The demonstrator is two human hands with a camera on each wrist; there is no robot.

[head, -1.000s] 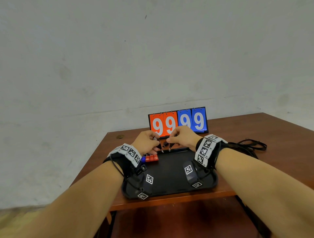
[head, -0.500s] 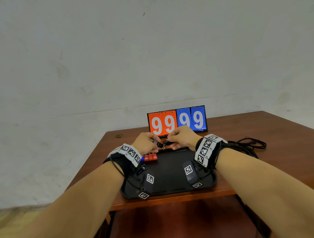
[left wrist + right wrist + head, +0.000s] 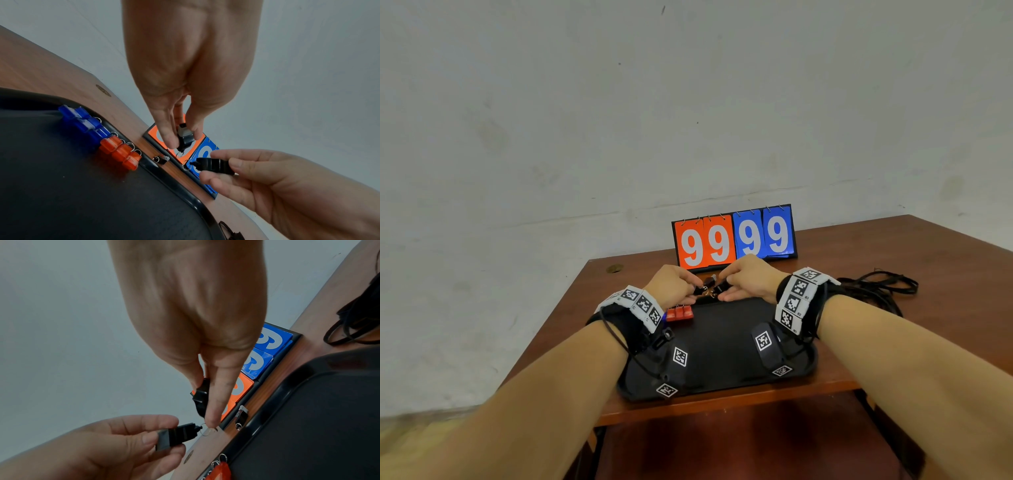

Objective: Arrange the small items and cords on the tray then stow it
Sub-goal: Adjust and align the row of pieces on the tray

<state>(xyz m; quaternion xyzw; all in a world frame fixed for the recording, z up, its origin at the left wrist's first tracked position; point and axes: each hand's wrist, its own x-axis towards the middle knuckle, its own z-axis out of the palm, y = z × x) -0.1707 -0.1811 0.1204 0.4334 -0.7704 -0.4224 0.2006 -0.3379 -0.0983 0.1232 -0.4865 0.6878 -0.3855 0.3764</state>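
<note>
Indoors, brown table [image 3: 835, 260] backed by grey wall [image 3: 585, 120]; black whistles pinched separately by left hand [image 3: 671, 284] and right hand [image 3: 751, 279], tray [image 3: 722, 342] at 6 o'clock.

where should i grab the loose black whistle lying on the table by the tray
Pinch the whistle across its black body, coming from above. It lies flat in the narrow strip of table between the tray rim and the scoreboard, so those two sides look crowded. The small ring at its end seems too thin to hold securely.
</note>
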